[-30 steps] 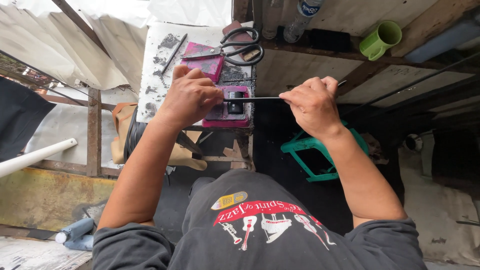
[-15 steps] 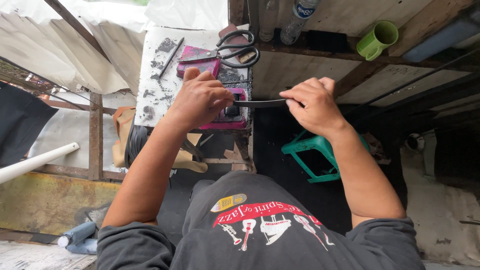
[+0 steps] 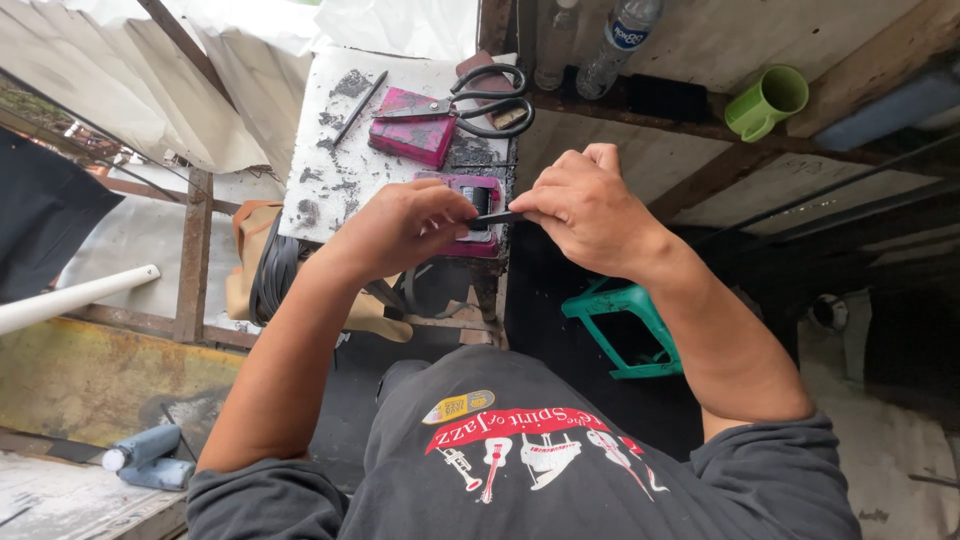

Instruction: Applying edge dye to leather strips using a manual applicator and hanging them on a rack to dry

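Note:
My left hand (image 3: 402, 228) and my right hand (image 3: 583, 207) meet over the near edge of a small white worktable (image 3: 330, 150). Both pinch a thin black strip (image 3: 497, 216) between thumb and fingers, held level just above a pink block with a small black clamp part (image 3: 481, 203). Most of the strip is hidden inside my hands. Farther back on the table lie a second pink block (image 3: 412, 137) and large black-handled scissors (image 3: 480, 100).
A thin dark rod (image 3: 358, 106) and black scraps lie on the table. A green mug (image 3: 765, 103) and plastic bottles (image 3: 618, 45) stand on a wooden ledge at the back. A green stool (image 3: 620, 325) stands below right; a white pipe (image 3: 75, 297) runs at left.
My right hand has slid left along the strip toward my left hand, so the hands now nearly touch and less of the strip shows. The view has shifted slightly.

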